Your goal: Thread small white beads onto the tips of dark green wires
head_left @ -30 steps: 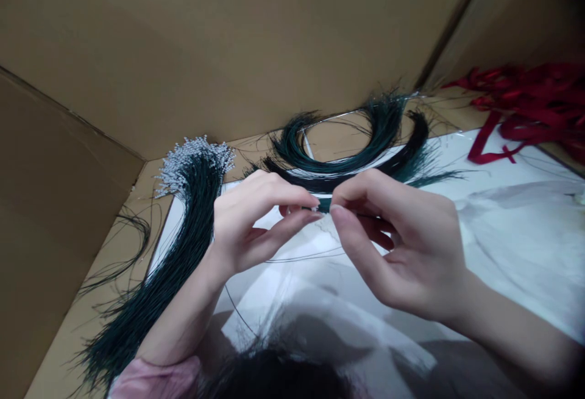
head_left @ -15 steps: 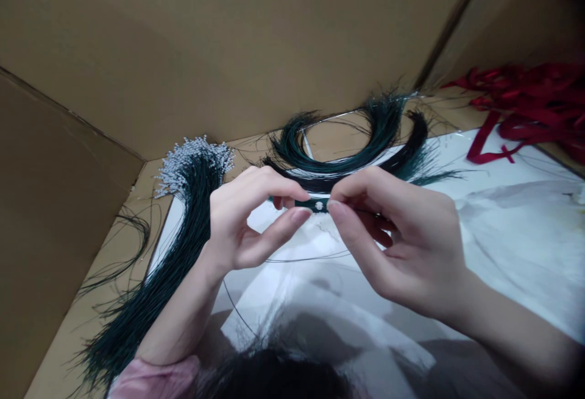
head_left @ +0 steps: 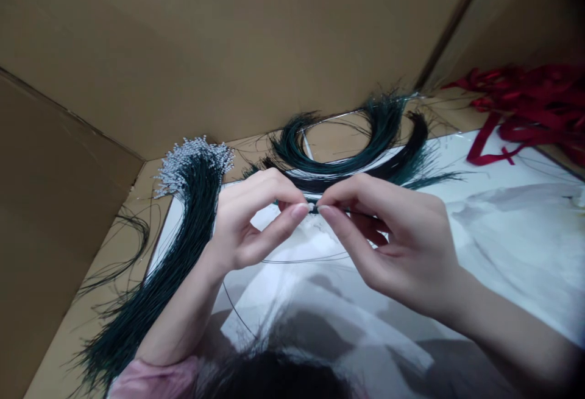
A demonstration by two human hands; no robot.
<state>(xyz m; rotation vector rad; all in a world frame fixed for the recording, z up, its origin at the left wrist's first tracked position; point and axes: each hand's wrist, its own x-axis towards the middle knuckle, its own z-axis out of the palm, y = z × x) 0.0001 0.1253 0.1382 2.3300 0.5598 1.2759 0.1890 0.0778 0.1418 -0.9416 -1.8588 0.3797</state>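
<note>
Near the middle of the view, my left hand [head_left: 260, 222] pinches a tiny white bead-like piece [head_left: 312, 207] between thumb and forefinger. My right hand [head_left: 397, 234] faces it almost fingertip to fingertip, its thumb and forefinger closed on a thin dark wire right beside the white piece. Whether the two pieces are joined is too small to tell. Left of my left hand lies a thick bundle of dark green wires [head_left: 183, 247] with whitish beaded tips [head_left: 196, 158]. Just beyond my fingers, curved bundles of dark green wire [head_left: 340, 170] rest on the surface.
Red ribbon [head_left: 530, 109] is heaped at the far right. Crumpled translucent plastic [head_left: 521, 234] lies on the white board at right. Brown cardboard walls [head_left: 256, 45] rise behind and at the left. Loose wires [head_left: 137, 247] stray beside the left wall. Dark hair [head_left: 278, 374] shows at the bottom edge.
My left thumb and forefinger have closed from an open gap onto the small white piece. My right fingertips have shifted slightly left, so the hands are closer together.
</note>
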